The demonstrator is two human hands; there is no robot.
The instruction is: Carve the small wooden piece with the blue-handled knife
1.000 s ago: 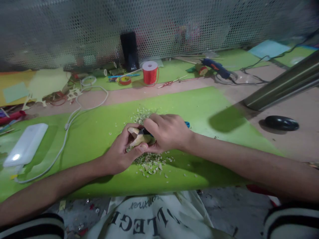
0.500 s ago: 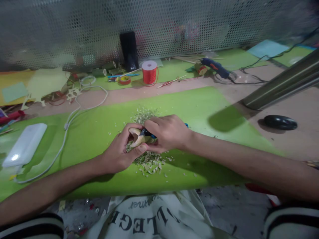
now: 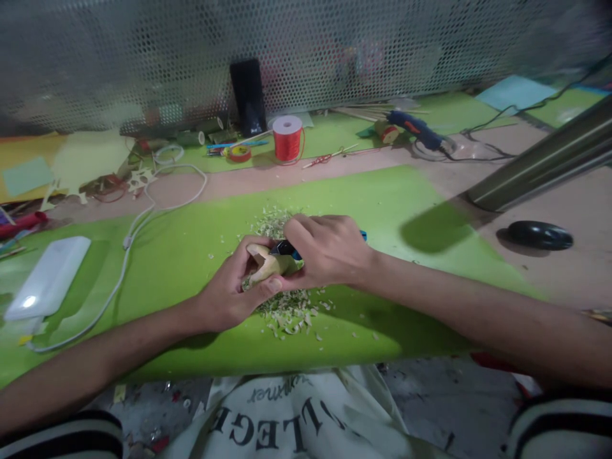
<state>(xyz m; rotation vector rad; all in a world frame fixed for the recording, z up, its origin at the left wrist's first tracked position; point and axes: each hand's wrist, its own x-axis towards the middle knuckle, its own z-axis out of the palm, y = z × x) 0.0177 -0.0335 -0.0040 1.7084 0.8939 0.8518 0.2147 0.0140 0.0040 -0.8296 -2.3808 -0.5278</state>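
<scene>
My left hand [image 3: 241, 285] is closed round a pale, hollow piece of bamboo [image 3: 268, 266] with a notched, jagged end. Its thumb presses along the near side. In my right hand [image 3: 329, 250] is a utility knife [image 3: 285, 249] with a blue and black body; the blue tail end shows past the far side of the fist. The knife's front lies against the upper edge of the bamboo, and the blade's tip is hard to make out. Pale shavings [image 3: 291, 313] lie in a heap under and around both hands on the green mat [image 3: 191, 242].
A white power bank [image 3: 50, 277] with a cable lies left. Behind stand a red cord spool [image 3: 287, 141], a tape roll [image 3: 238, 153], and a dark phone [image 3: 248, 97]. At right are a glue gun [image 3: 418, 131], a metal post [image 3: 540, 156] and a black mouse [image 3: 539, 236].
My right hand has slid slightly right with the utility knife, drawing it back along the bamboo. My left hand stays almost in place, still holding the bamboo.
</scene>
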